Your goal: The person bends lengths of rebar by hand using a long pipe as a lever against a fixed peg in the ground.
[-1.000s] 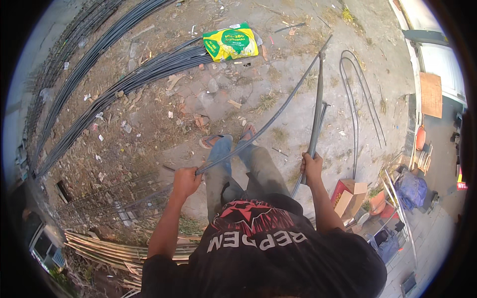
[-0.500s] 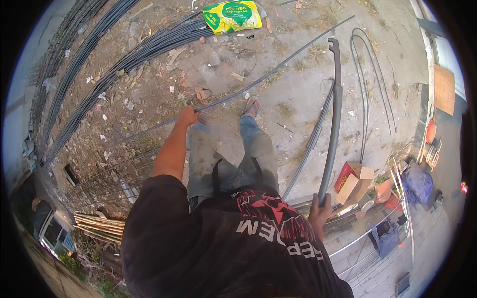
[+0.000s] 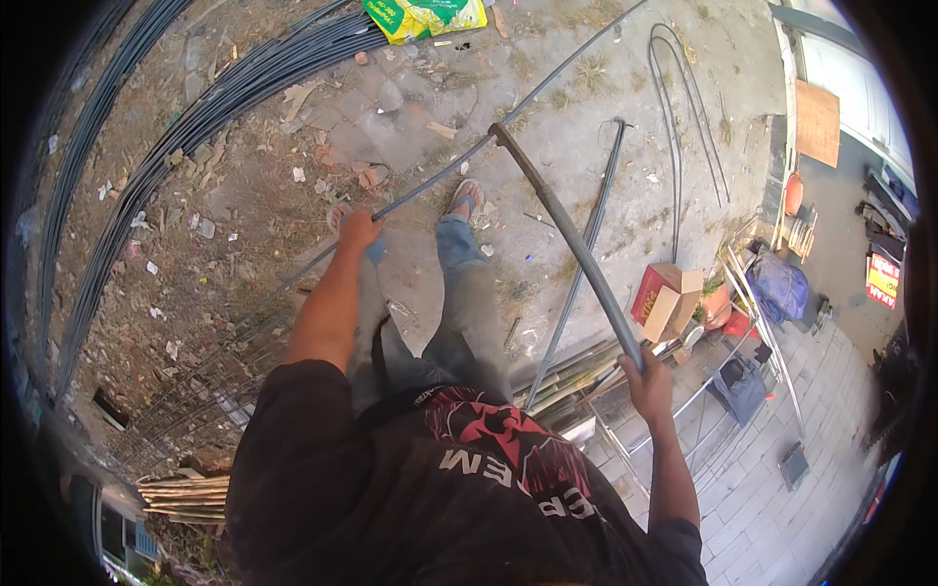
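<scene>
My left hand [image 3: 360, 229] is closed around a long thin steel rebar [image 3: 428, 182], which slants from the lower left up to the far right, across in front of my feet. Closed on the lower end of a thick grey rebar bending bar [image 3: 576, 239] is my right hand [image 3: 649, 379]. The bar reaches away to the left, and its dark hooked head [image 3: 500, 133] meets the rebar beyond my left hand. Whether the hook's notch grips the rebar is too small to tell.
Long bundles of rebar [image 3: 210, 103] curve along the left, with a yellow-green sack [image 3: 425, 18] at their far end. A few straight bars [image 3: 593, 223] lie right of my legs; a U-bent rod [image 3: 670, 107] lies beyond. Nearer right are an opened cardboard box [image 3: 666, 301] and a blue tarp bundle [image 3: 779, 283].
The bending bar has swung left, so its head now meets the rebar. My right hand has come forward with its end. The whole view has shifted slightly.
</scene>
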The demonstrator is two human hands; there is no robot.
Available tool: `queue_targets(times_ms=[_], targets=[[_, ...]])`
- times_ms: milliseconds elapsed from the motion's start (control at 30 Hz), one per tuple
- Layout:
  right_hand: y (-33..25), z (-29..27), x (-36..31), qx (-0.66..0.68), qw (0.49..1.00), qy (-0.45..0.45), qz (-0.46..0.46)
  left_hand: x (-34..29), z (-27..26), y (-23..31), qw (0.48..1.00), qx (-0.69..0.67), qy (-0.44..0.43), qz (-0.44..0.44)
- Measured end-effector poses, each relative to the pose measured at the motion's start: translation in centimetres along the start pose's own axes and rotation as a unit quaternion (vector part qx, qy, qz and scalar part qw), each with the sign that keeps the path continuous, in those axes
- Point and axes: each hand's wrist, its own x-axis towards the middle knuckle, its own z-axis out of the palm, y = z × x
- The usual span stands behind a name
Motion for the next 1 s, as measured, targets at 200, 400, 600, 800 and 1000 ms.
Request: queue_targets(times_ms=[200, 400, 600, 800, 1000], targets=[[-2.6, -3.0, 4.8, -0.245, 0.969, 0.018, -0.032, -0.5, 0.9, 1.0, 0.995, -0.089, -0.036, 0.019], [-2.8, -6.0, 11.2, -0.287, 0.956, 0.016, -0.059, 0.2, 3.3, -2.0, 0.993, -0.112, 0.009, 0.040], [-3.5, -12.2, 17.5, -0.359, 0.925, 0.016, -0.123, -0.7, 2.8, -0.6, 0.991, -0.108, -0.082, 0.006], [-5.9, -15.6, 18.2, -0.336, 0.925, -0.076, -0.161, -1.0, 0.2, 1.9, 0.988, -0.083, -0.125, -0.034], [-12.6, -12.7, 17.5, -0.091, 0.958, -0.271, 0.002, 0.3, 2.0, -4.1, 0.984, -0.062, -0.136, -0.100]])
